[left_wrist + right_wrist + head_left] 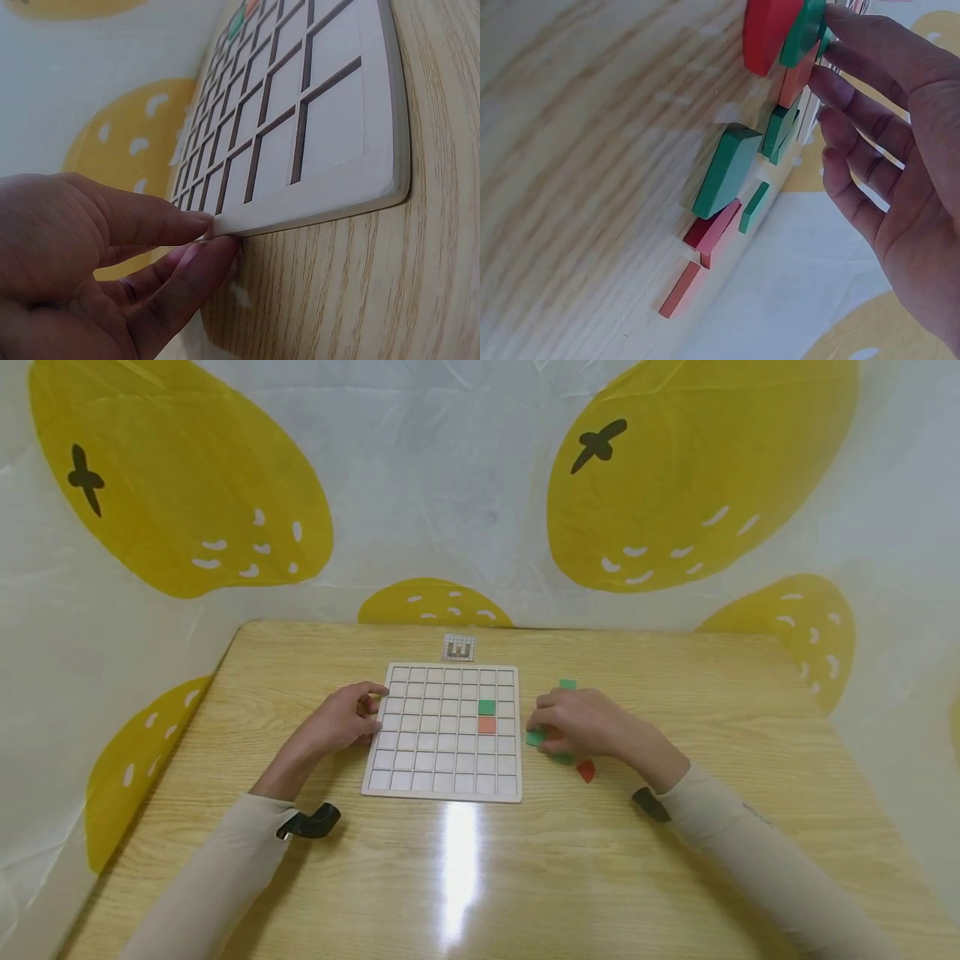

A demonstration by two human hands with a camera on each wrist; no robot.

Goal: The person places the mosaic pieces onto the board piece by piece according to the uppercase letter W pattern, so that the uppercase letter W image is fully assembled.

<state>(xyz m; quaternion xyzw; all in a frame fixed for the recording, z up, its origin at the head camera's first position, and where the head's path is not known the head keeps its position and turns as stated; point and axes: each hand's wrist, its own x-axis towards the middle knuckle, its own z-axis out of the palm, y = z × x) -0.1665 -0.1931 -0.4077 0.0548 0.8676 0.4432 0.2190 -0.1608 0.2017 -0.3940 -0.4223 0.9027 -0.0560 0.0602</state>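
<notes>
A white square-grid board [442, 795] lies on the table, with a green square tile [487, 707] and an orange square tile [487, 726] in adjoining cells of one column. My left hand [347, 717] rests its fingertips against the board's left edge; the left wrist view has the thumb and a finger [154, 217] right at the rim. To the right of the board, my right hand [581, 722] is over a group of loose tiles, its fingers loosely bent. Its fingertips are right beside a green tile [802, 34], and the hand partly hides the group.
A small pattern card [458, 647] lies behind the board. Around my right hand are a red piece [586, 771], a green tile [567, 683] and, in the right wrist view, a pink piece [718, 227]. A cloth with yellow fruit prints [442, 510] hangs behind the wooden table [360, 893].
</notes>
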